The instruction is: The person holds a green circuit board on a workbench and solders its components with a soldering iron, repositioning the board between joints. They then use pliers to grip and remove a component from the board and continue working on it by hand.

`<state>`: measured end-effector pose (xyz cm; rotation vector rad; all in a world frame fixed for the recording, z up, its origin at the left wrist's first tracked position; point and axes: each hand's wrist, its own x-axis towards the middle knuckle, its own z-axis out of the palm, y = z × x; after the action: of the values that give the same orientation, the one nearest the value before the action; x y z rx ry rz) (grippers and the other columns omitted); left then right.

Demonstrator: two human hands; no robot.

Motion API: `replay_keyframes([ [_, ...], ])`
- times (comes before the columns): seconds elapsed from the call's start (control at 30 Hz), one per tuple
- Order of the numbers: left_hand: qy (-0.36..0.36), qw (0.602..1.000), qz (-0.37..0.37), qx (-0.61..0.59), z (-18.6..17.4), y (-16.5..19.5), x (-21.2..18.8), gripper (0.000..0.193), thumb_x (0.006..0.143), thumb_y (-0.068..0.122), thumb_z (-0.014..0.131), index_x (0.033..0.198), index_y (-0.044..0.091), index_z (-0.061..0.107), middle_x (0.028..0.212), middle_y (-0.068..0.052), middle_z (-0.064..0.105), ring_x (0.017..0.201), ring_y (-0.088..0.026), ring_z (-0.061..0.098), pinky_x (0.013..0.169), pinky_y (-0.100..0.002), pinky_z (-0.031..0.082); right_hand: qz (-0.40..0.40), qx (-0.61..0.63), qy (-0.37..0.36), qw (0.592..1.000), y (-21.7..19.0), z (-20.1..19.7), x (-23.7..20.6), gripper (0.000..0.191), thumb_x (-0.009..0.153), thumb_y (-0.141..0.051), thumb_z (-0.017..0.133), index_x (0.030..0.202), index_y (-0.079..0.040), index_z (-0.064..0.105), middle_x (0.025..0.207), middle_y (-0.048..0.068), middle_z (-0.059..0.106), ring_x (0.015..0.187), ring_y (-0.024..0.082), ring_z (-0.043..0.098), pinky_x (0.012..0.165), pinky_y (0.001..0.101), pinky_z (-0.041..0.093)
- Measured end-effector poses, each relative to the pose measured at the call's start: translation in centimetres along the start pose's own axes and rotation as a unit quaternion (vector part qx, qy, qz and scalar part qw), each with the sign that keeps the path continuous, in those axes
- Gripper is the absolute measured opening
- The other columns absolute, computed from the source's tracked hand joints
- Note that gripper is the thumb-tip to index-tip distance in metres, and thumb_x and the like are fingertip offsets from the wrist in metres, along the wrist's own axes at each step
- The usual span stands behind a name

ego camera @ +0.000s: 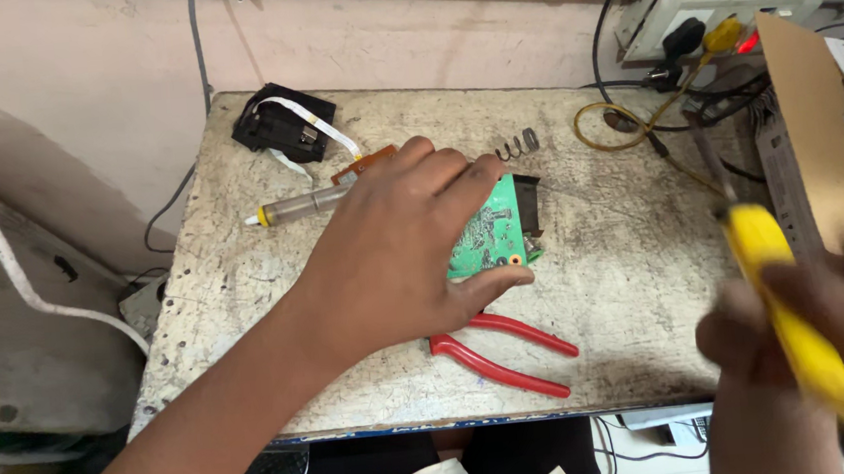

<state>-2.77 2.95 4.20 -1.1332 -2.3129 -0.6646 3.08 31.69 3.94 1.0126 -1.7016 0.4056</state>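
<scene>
My left hand (398, 249) lies over a green circuit board (490, 234) in the middle of the worn table (247, 311), fingers on its top edge and thumb under its lower edge. A black part sits at the board's far right corner. My right hand (801, 338), blurred at the lower right, grips the yellow handle of a soldering iron (784, 314) whose metal tip points up and away. Red-handled pliers (506, 346) lie just below the board.
A clear desoldering pump (294, 209) lies left of my left hand. A black module with a white ribbon cable (283, 128) is at the back left. A small spring (517, 145), yellow wire, a wall socket (705, 9) and cardboard (821, 135) are at the back right.
</scene>
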Motion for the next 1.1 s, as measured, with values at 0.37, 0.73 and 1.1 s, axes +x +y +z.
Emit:
replay_keyframes([
  [0.37, 0.017, 1.000, 0.017, 0.009, 0.5, 0.1, -0.2, 0.082, 0.075, 0.052, 0.086, 0.127, -0.007, 0.063, 0.105, -0.017, 0.066, 0.100, -0.030, 0.061, 0.090, -0.045, 0.050, 0.099, 0.057, -0.249, 0.962, 1.4, 5.8, 1.1, 0.047, 0.075, -0.049, 0.083, 0.094, -0.008, 0.068, 0.083, 0.006, 0.060, 0.088, 0.028, 0.058, 0.096, 0.0478, 0.044],
  [0.73, 0.036, 0.999, 0.028, -0.015, -0.1, 1.0, -0.1, 0.082, 0.078, 0.053, 0.084, 0.131, -0.005, 0.061, 0.102, -0.017, 0.064, 0.096, -0.031, 0.060, 0.086, -0.045, 0.051, 0.123, 0.039, -0.234, 0.964, 0.5, 6.2, 1.2, 0.032, 0.076, -0.039, 0.082, 0.087, -0.013, 0.068, 0.080, 0.000, 0.062, 0.080, 0.022, 0.061, 0.096, 0.0456, 0.036],
  [1.1, 0.081, 0.995, 0.045, 0.020, 0.8, 1.7, -0.3, 0.082, 0.091, 0.059, 0.072, 0.136, -0.008, 0.054, 0.103, -0.019, 0.060, 0.098, -0.033, 0.059, 0.087, -0.047, 0.052, 0.067, -0.095, -0.177, 0.977, -0.8, 4.9, 1.6, 0.031, 0.080, -0.036, 0.083, 0.094, -0.011, 0.072, 0.079, 0.001, 0.061, 0.074, 0.019, 0.059, 0.090, 0.0478, 0.031],
])
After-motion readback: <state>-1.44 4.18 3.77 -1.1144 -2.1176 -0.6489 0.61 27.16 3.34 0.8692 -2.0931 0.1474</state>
